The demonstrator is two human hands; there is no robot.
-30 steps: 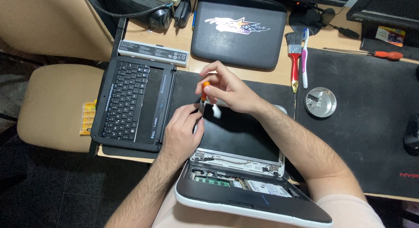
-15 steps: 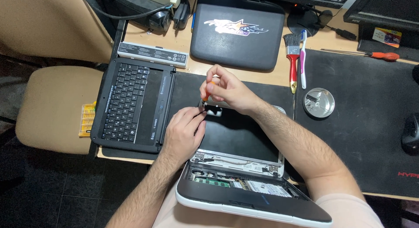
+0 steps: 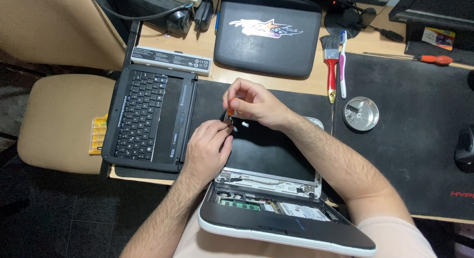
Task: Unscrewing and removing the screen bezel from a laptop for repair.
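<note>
We cannot see the screwdriver tip: the right hand covers most of the orange handle, and the left hand hides the screen corner beneath it. The open laptop base is partly cut off by our lap. The contents of the metal dish are too small to identify. The mouse runs off the right edge.

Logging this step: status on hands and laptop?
Right hand grips orange screwdriver. Left hand steadies opened laptop at its screen corner. Nothing blocking.
</note>
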